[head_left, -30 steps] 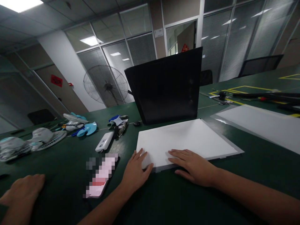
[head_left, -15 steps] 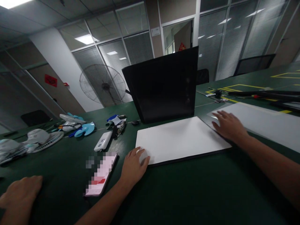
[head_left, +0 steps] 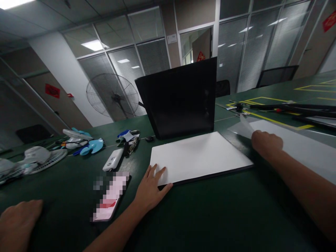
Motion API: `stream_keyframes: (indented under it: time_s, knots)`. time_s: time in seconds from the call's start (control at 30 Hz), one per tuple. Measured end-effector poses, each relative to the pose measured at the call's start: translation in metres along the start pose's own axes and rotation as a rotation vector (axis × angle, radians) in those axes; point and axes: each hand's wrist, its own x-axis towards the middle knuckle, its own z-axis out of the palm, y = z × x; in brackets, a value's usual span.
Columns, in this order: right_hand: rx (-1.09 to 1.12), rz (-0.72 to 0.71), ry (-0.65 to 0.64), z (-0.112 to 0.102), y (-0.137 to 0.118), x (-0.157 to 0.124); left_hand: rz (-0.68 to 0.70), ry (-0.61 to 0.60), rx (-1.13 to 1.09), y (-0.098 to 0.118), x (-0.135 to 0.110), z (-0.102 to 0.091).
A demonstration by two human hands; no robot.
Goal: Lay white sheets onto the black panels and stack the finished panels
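My left hand [head_left: 150,190] lies with fingers spread on the near left corner of a white rectangular panel [head_left: 199,157] that has a dark edge. Behind the panel a large black board [head_left: 181,101] stands tilted up; whether the two are joined I cannot tell. On the right, my right hand [head_left: 267,142] is closed on a thin translucent sheet [head_left: 246,127], whose far left corner curls up off the table. That sheet lies on or beside a white sheet [head_left: 309,147]. Another person's hand [head_left: 21,218] rests curled on the table at the far left.
A pink phone [head_left: 111,197], partly pixelated, and a white power bank [head_left: 113,159] lie left of my left hand. Keys [head_left: 133,145], a blue fan [head_left: 91,146] and white devices [head_left: 36,155] sit farther left. Black rods [head_left: 273,107] lie at the back right.
My right hand has gone from spread fingers near the sheet's left edge to a closed grip farther right, and the sheet's corner has lifted. My left hand's fingers have spread flatter on the panel.
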Motion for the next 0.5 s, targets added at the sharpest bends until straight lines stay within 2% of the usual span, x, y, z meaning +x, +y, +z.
stream_keyframes:
  time_s: [0.07,0.13,0.2,0.3,0.4,0.5]
  knots:
    - [-0.066,-0.008,-0.004,-0.011,-0.030,-0.018,-0.003,-0.005,-0.008,0.000,0.000,0.000]
    - [-0.096,-0.096,-0.020,-0.016,-0.065,-0.043,-0.004,-0.010,-0.014,0.000,0.000,-0.001]
    - [-0.093,-0.261,-0.062,-0.016,-0.101,-0.073,-0.006,-0.002,-0.028,0.000,0.001,-0.001]
    - [-0.041,-0.583,-0.151,-0.010,-0.144,-0.116,-0.033,0.028,-0.070,-0.001,0.001,-0.001]
    - [0.039,-0.869,-0.213,-0.003,-0.164,-0.144,-0.074,0.065,-0.121,-0.002,0.002,0.000]
    - [0.171,-1.092,-0.280,-0.002,-0.165,-0.154,-0.094,0.107,-0.143,-0.002,0.003,0.001]
